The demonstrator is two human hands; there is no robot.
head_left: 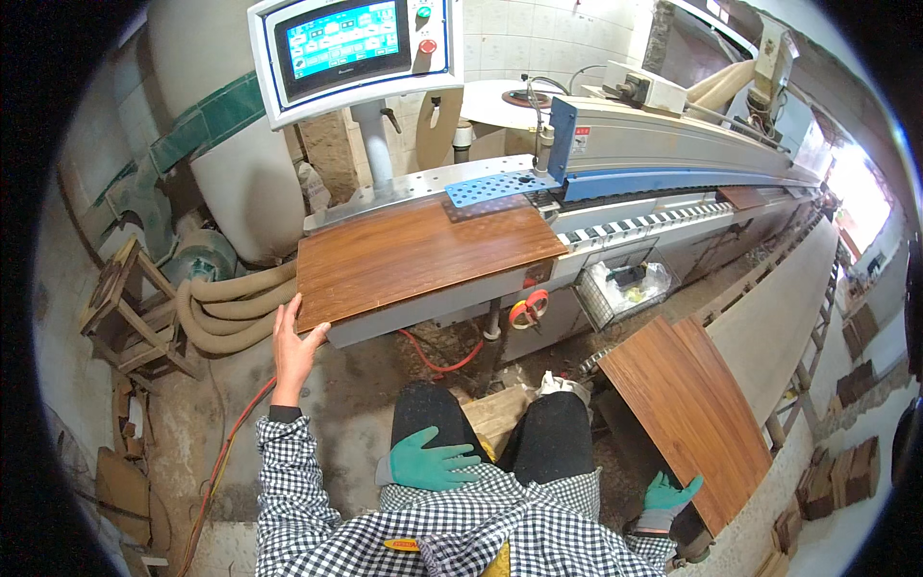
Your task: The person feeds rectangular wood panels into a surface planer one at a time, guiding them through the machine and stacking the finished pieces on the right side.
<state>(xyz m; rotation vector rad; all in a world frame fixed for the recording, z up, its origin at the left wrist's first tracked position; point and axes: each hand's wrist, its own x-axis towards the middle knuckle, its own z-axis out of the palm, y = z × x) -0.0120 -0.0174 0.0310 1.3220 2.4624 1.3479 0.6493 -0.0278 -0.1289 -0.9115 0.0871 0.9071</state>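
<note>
A brown wood-grain panel (425, 252) lies flat on the infeed table of an edge-banding machine (663, 144), its right part under a blue perforated guard plate (497, 189). My bare left hand (294, 350) rests at the panel's near left corner, fingers along the left edge and thumb at the front edge. At the right, my right hand (670, 494), in a green-coated glove, is at the near edge of another wood-grain panel (692, 425), thumb on its top face. That panel overlaps a further one (710, 346). A loose green-coated glove (433, 460) lies on my lap.
A control panel with a lit screen (342, 47) stands above the table. A wire basket (624, 288) and red-handled scissors (528, 310) are on the machine's front. Ribbed hoses (238, 303) and a wooden stool (137, 310) are at left. A long roller conveyor (786, 310) runs along the right.
</note>
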